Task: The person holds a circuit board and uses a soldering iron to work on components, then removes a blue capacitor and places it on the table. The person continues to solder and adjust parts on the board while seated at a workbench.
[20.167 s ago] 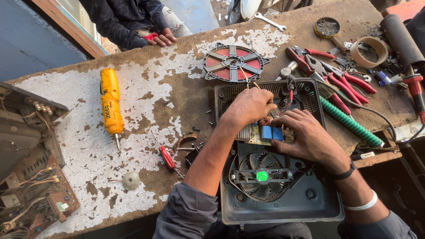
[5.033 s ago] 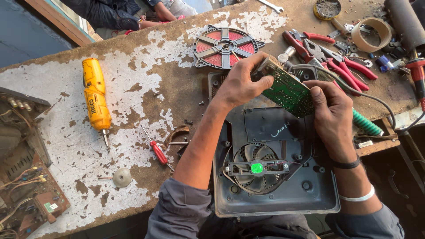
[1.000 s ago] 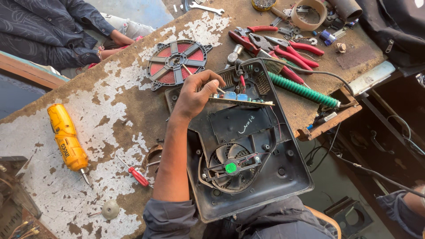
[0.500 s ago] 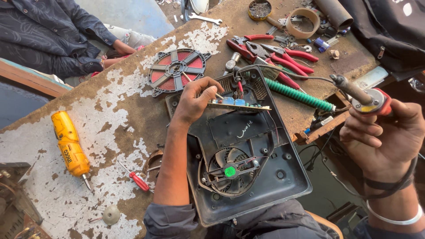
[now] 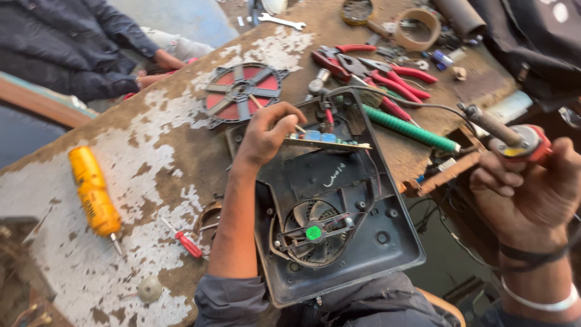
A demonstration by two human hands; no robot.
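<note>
Gripping soldering iron [image 5: 505,134] — right hand [image 5: 532,194] now nearer; left hand [image 5: 266,130] fingers still pinch circuit board [image 5: 327,142].

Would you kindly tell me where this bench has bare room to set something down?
Bare bench top lies between the yellow electric screwdriver, the round red coil disc and the left hand. The far right corner is crowded with red-handled pliers and a tape roll.

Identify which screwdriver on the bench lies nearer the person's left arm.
The small red-handled screwdriver, just beside the left forearm. The bigger yellow one lies farther out, toward the bench's left side.
</note>
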